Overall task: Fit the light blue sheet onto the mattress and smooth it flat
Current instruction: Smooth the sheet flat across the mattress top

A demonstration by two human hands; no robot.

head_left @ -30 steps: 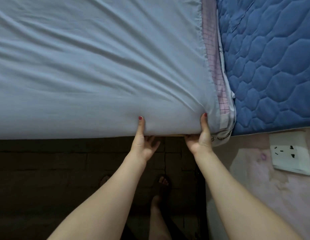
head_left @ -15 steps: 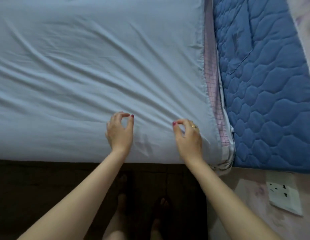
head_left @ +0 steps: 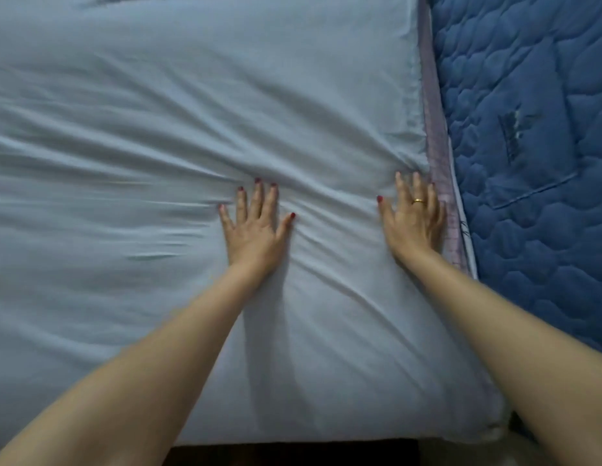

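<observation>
The light blue sheet (head_left: pixel 158 146) covers the mattress and fills most of the view, with long creases running across it and bunching between my hands. My left hand (head_left: pixel 257 227) lies flat on the sheet with fingers spread, pressing down near the middle. My right hand (head_left: pixel 414 220) lies flat too, fingers straight, beside the sheet's right edge where a pink checked strip (head_left: pixel 436 136) of the mattress side shows. Neither hand holds any cloth.
A dark blue quilted mattress (head_left: pixel 535 146) lies directly to the right of the sheeted one. The dark floor (head_left: pixel 293 455) shows below the sheet's near edge.
Both hands left the near edge, came up onto the sheet with curled fingers, then slid farther in and spread flat. The view has moved over the mattress.
</observation>
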